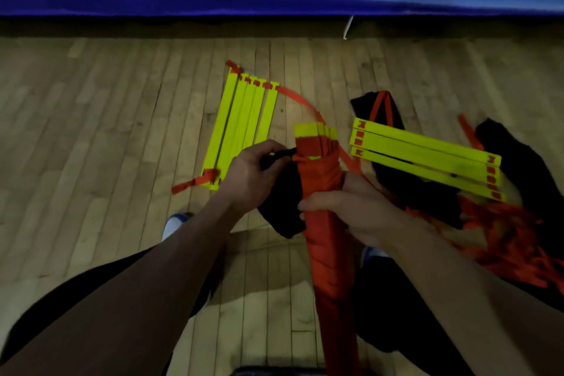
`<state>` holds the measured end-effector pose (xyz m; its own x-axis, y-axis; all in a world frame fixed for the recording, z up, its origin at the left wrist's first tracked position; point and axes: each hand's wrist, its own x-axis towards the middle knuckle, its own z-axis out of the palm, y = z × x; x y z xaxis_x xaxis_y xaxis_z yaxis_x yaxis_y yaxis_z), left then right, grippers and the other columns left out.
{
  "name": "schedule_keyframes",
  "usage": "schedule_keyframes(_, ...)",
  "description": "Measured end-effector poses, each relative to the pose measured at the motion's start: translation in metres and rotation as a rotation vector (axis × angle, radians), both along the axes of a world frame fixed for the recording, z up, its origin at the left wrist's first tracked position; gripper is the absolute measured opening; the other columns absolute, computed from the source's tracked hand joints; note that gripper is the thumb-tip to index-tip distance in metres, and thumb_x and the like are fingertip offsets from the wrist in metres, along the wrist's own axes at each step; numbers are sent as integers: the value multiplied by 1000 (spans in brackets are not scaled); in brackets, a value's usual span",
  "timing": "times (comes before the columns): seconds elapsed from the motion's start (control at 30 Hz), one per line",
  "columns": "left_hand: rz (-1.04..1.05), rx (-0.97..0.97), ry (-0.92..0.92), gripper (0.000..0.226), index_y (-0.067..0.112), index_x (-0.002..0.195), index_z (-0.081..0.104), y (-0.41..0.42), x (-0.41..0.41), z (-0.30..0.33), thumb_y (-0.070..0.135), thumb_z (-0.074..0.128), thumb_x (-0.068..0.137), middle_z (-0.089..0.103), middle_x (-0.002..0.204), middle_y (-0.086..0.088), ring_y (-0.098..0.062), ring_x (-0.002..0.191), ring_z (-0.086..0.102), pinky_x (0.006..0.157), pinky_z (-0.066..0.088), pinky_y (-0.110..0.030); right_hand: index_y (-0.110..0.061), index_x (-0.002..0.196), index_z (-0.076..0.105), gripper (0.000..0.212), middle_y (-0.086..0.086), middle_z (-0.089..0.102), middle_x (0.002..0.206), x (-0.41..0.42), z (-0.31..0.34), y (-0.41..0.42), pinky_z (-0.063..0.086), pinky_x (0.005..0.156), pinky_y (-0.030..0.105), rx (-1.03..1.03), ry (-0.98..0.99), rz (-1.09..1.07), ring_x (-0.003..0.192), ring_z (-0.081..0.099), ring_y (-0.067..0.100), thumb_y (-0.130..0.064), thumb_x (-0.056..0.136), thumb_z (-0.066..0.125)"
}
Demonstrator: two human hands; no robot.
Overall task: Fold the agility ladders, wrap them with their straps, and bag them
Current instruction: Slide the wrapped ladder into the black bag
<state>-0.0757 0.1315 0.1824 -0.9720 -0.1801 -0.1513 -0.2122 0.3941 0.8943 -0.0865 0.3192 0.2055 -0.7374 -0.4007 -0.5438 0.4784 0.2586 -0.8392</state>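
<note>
From the head camera I see my right hand (351, 210) with its fingers (308, 204) curled around the wrapped ladder bundle (320, 186), gripping its orange strap-bound middle. My left hand (253, 174) pinches the black bag (280, 207) at its mouth, just left of the bundle's yellow top, fingers closed on the fabric. Beyond my left fingers a folded yellow ladder (244, 125) lies flat on the wooden floor (91, 131). Past my right fingers another ladder (427, 162) rests across a second black bag (518, 168), with loose orange straps (512, 241) heaped nearby.
</note>
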Motion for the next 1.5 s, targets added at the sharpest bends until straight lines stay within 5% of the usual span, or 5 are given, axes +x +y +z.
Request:
schedule_keyframes(0.37,-207,-598,-360,21,10,107,68,-23,6,0,10,57,89,68,102,-16,-35,97,66,70,47,-29,-8,84,74,18,10,73,82,-12,-7,-9,53,73,38,55,-33,119,75,69,25,-18,72,84)
schedule_keyframes(0.63,304,375,-297,18,17,97,70,-26,-5,28,15,52,98,70,81,-3,-15,70,67,56,53,-28,-13,86,71,28,8,74,82,6,-8,-20,58,66,35,274,54,304,76,72,22,-29,69,87)
schedule_keyframes(0.97,-387,-268,-226,30,18,78,67,-8,13,26,48,72,82,62,66,6,-7,59,58,52,45,-26,-23,91,72,29,0,73,83,0,-20,-19,53,60,23,309,-16,120,76,69,14,-36,71,87)
schedule_keyframes(1.2,-450,441,-389,39,31,115,54,16,32,25,9,71,88,64,106,15,10,89,64,76,58,-22,-19,84,75,25,-4,75,67,-10,-15,-26,54,59,26,231,-122,-75,70,72,16,-41,76,81)
schedule_keyframes(1.5,-25,502,-276,50,32,112,37,39,32,3,13,75,85,57,125,-13,-23,105,67,69,62,-36,-21,94,75,34,-9,78,81,-13,-19,-32,59,75,24,34,-28,-246,79,74,8,-53,89,65)
